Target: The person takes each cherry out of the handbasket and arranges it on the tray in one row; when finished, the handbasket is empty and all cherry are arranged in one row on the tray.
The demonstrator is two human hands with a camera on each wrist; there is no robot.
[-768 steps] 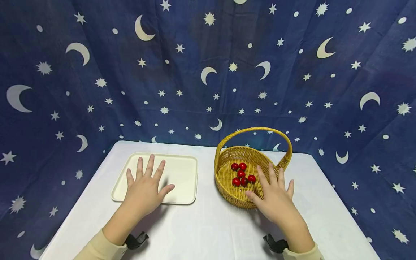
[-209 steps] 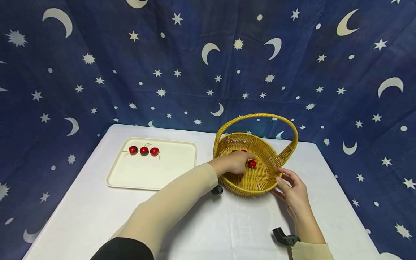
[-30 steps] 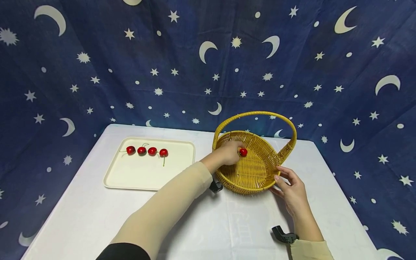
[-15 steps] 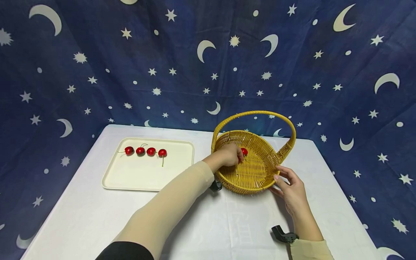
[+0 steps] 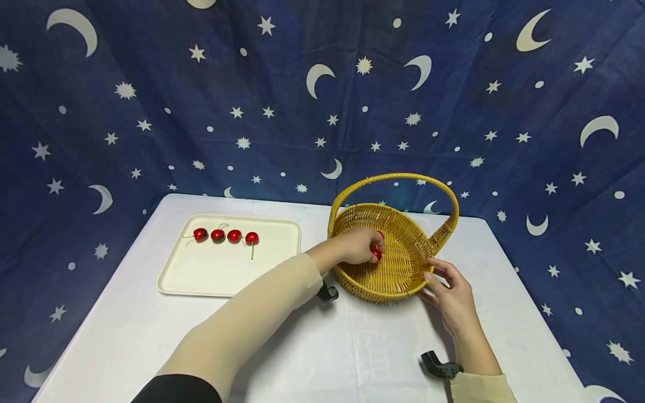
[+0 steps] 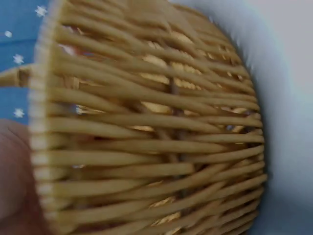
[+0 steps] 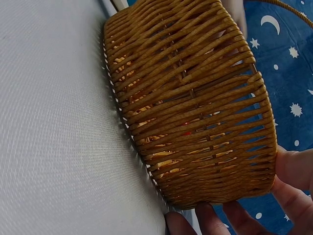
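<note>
The left hand (image 5: 356, 245) reached down inside the wicker basket (image 5: 395, 274), its thumb and fingers pinching a glossy round cherry (image 5: 377, 254), partly covered by the fingertips. Just beyond those fingers a second cherry (image 5: 381, 234) showed as a small red patch, mostly hidden behind the hand. The basket was round and shallow, woven from yellow-brown strands, with open gaps in its ribbed wall and a tall arched handle (image 5: 393, 176) rising beyond the left fingers.

The right hand (image 5: 453, 299) held the basket's near right side, the thumb at the rim and the other fingers set apart along the outside of the weave.

Well to the left of the left fingers lay a smooth cream tray (image 5: 216, 274), rectangular with rounded corners and a low rim. Along its far half sat a row of four cherries (image 5: 234, 236), shiny and deep red with thin stems; the one nearest the fingers had its stem pointing toward the person.

Under both hands spread the desk (image 5: 353, 347), covered in white cloth with faint creases. Beyond the fingers hung a dark blue curtain (image 5: 282, 67) printed with pale moons and stars. The left wrist view was blurred.
</note>
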